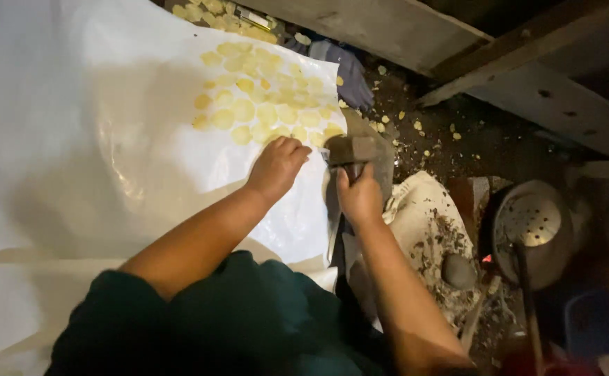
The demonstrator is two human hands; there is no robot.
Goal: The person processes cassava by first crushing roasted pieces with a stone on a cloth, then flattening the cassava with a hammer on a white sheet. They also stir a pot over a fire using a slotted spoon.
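Two hands work at the sheet's [74, 139] right edge. Left hand [276, 166] lies on the sheet, fingers curled, just below the yellow slices [263, 104] spread near its top right corner. Right hand [360, 197] is clenched around a grey block [353, 148] just off that edge.

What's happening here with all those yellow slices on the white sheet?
A person in a dark green top leans over a white sheet on which thin yellow slices are laid out in a patch. The left hand rests on the sheet by the nearest slices. The right hand grips a grey block-like tool at the sheet's edge. A perforated metal skimmer lies at the right.
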